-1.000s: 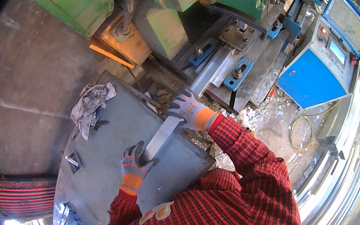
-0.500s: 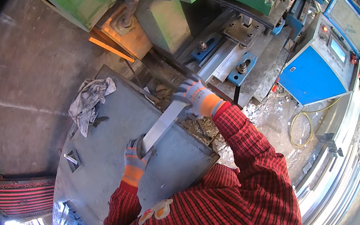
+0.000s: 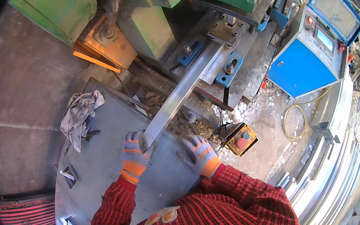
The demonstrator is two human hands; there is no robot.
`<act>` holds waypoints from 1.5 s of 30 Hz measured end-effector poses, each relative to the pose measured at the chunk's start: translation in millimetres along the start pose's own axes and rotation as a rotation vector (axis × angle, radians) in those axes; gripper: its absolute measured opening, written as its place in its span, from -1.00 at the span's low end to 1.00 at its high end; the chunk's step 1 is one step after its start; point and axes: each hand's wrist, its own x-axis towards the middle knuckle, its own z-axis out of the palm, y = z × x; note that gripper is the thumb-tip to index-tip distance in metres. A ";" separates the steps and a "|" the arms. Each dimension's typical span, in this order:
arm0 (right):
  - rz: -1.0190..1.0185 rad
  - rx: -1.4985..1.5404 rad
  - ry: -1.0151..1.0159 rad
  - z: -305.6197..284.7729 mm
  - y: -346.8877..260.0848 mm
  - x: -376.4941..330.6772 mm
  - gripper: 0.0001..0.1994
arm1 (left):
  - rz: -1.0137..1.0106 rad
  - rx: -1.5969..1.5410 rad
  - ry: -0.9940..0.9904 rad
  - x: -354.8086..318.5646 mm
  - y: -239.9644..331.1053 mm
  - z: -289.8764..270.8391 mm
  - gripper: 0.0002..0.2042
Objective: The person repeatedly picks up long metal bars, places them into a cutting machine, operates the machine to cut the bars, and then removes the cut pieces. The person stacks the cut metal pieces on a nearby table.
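A long flat metal bar (image 3: 181,92) runs from the die block (image 3: 224,33) of a green press down toward me. Its near end is gripped by my left hand (image 3: 136,152), gloved in grey and orange, over the grey metal table (image 3: 114,124). My right hand (image 3: 202,154), in a matching glove, is off the bar and hovers by the table's right edge. Its fingers are smeared by motion, so their pose is unclear. Blue clamps (image 3: 230,69) with bolts flank the bar on the press bed.
A crumpled rag (image 3: 80,117) lies at the table's left side. Right of the table stands a yellow button box (image 3: 241,139) with red and green buttons. Beyond it are a blue control cabinet (image 3: 302,67), a yellow hose (image 3: 295,123) and long metal profiles (image 3: 321,181) on the floor.
My right hand has let go of the bar's middle and drawn back toward me, uncovering the button box. My left hand keeps its hold on the near end. The whole view has shifted slightly.
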 end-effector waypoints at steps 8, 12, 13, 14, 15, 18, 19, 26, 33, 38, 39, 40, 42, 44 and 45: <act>0.083 -0.053 -0.099 1.3 -3.7 3.3 -0.12 | -0.012 0.066 0.115 37.2 24.8 50.7 -0.52; 0.107 -0.045 -0.158 -1.0 -7.6 8.0 -0.13 | -0.015 0.015 0.081 51.9 18.5 59.8 -0.49; 0.112 -0.047 -0.183 -4.8 -10.3 9.5 -0.14 | 0.000 0.002 0.089 51.6 13.6 63.5 -0.49; 0.121 -0.050 -0.201 -9.1 -11.9 10.9 -0.16 | -0.032 -0.057 0.071 53.0 15.6 63.6 -0.50; 0.129 -0.054 -0.220 -10.4 -11.3 11.9 -0.17 | -0.064 -0.115 0.053 54.1 19.2 62.6 -0.52; 0.103 -0.060 -0.136 0.8 -4.3 7.4 -0.25 | -0.025 -0.081 0.064 71.6 27.1 67.1 -0.54; 0.101 -0.015 -0.116 3.0 -5.0 4.8 -0.27 | 0.013 -0.037 0.078 81.8 30.6 71.1 -0.55; 0.048 -0.005 -0.122 -8.9 -10.1 5.0 -0.33 | -0.056 0.044 0.095 187.9 69.7 125.0 -0.49; 0.070 0.094 -0.081 -6.2 -3.9 1.8 -0.39 | -0.020 0.104 0.054 202.1 69.2 129.2 -0.40; 0.132 0.206 -0.115 -8.9 3.8 6.0 -0.42 | 0.081 0.023 -0.046 184.2 64.7 93.5 -0.30; 0.145 0.239 -0.121 -9.6 5.9 7.0 -0.43 | 0.054 0.040 -0.072 176.6 52.8 95.5 -0.29; 0.155 0.246 -0.111 -8.3 6.7 7.0 -0.42 | 0.023 0.059 -0.097 175.3 47.1 98.5 -0.28; 0.154 0.259 -0.111 -0.8 2.3 5.1 -0.44 | -0.144 0.120 -0.167 175.6 45.5 101.4 -0.28; 0.121 0.195 -0.165 -0.2 0.2 5.9 -0.49 | -0.205 0.139 -0.161 172.1 45.2 103.0 -0.29; 0.117 0.154 -0.156 2.4 0.6 6.9 -0.51 | -0.189 0.131 -0.156 172.7 45.4 105.0 -0.30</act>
